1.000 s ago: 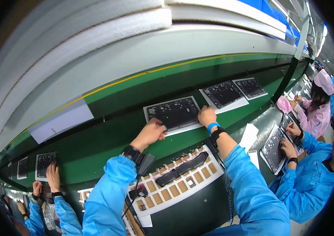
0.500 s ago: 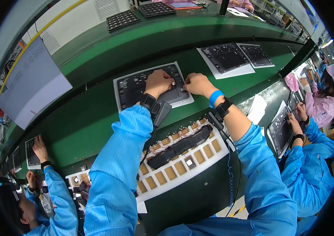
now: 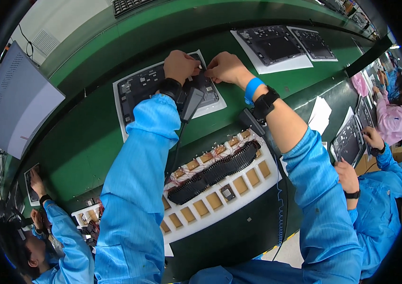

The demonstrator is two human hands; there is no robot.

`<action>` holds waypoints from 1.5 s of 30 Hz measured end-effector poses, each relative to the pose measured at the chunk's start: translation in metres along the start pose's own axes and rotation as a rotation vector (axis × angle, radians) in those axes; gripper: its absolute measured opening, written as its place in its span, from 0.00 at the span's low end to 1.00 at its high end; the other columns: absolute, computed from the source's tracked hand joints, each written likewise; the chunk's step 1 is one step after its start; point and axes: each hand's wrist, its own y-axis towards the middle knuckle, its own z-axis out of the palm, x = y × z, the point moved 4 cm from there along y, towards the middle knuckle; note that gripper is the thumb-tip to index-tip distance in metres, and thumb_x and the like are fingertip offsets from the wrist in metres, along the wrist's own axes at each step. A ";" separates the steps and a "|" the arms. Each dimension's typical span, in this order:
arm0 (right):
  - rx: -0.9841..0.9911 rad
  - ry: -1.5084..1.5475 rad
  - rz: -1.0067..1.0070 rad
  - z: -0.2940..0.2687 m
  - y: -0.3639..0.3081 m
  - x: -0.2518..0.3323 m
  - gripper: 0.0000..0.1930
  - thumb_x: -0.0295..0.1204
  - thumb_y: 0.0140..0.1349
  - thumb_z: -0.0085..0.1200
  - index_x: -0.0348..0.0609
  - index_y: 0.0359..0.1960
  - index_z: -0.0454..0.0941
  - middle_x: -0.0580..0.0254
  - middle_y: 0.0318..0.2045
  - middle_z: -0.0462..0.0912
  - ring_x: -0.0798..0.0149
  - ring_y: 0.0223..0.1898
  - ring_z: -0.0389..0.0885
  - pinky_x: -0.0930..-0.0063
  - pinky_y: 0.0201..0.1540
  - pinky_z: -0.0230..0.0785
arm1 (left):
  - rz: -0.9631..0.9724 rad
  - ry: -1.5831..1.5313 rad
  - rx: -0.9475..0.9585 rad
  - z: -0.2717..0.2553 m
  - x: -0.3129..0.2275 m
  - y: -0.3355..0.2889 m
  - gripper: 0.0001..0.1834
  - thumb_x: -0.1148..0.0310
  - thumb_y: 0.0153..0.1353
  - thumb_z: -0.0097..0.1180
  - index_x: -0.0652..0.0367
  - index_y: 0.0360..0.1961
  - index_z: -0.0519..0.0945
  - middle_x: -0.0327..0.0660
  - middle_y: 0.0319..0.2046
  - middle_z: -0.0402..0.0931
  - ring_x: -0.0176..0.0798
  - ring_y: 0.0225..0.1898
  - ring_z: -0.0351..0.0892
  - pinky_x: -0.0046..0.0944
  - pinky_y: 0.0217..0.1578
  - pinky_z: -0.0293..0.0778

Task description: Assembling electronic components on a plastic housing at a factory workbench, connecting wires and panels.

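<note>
A dark tablet-like housing (image 3: 137,87) with small pale pads lies on a white sheet (image 3: 213,108) on the green bench. Over its far right part my left hand (image 3: 180,67) is closed, thumb and fingers pinched together. My right hand (image 3: 228,68) reaches to the housing's right edge, its fingertips pinched close to those of the left. What either pinch holds is too small to make out. Nearer to me, below both hands, stands a white foam tray (image 3: 201,215) with brown-bottomed compartments, a row of black strip-like parts (image 3: 215,173) and thin reddish wires.
Two more dark housings (image 3: 276,45) (image 3: 315,45) lie at the far right on white sheets. A grey-white curved panel (image 3: 26,99) rises at the left. Co-workers in blue sleeves (image 3: 66,227) (image 3: 376,203) handle similar housings on either side. A coiled blue cord (image 3: 280,213) hangs beside the tray.
The whole view has shifted and tilted somewhat. My fingertips have come closer together over the housing's right part. The co-worker at the right has moved both hands on a housing.
</note>
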 end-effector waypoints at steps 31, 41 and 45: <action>0.004 -0.113 -0.100 0.021 0.006 0.028 0.18 0.41 0.62 0.63 0.36 0.27 0.87 0.57 0.23 0.88 0.63 0.26 0.89 0.70 0.41 0.82 | 0.524 1.003 0.257 -0.023 -0.005 -0.090 0.36 0.69 0.66 0.43 0.62 0.75 0.54 0.53 0.74 0.57 0.56 0.75 0.53 0.57 0.74 0.49; 0.076 0.261 -0.408 -0.066 -0.133 0.105 0.17 0.37 0.70 0.54 0.34 0.49 0.81 0.59 0.39 0.87 0.70 0.37 0.84 0.76 0.44 0.77 | 0.370 0.238 0.314 -0.170 -0.062 -0.196 0.15 0.67 0.69 0.52 0.66 0.50 0.81 0.42 0.44 0.82 0.35 0.47 0.80 0.35 0.52 0.73; 0.247 0.369 -0.528 -0.059 -0.243 0.149 0.15 0.39 0.72 0.53 0.38 0.44 0.82 0.66 0.33 0.84 0.73 0.34 0.81 0.79 0.39 0.74 | 0.230 0.363 0.349 -0.224 -0.089 -0.317 0.12 0.67 0.69 0.55 0.64 0.47 0.83 0.42 0.45 0.82 0.37 0.46 0.80 0.37 0.51 0.74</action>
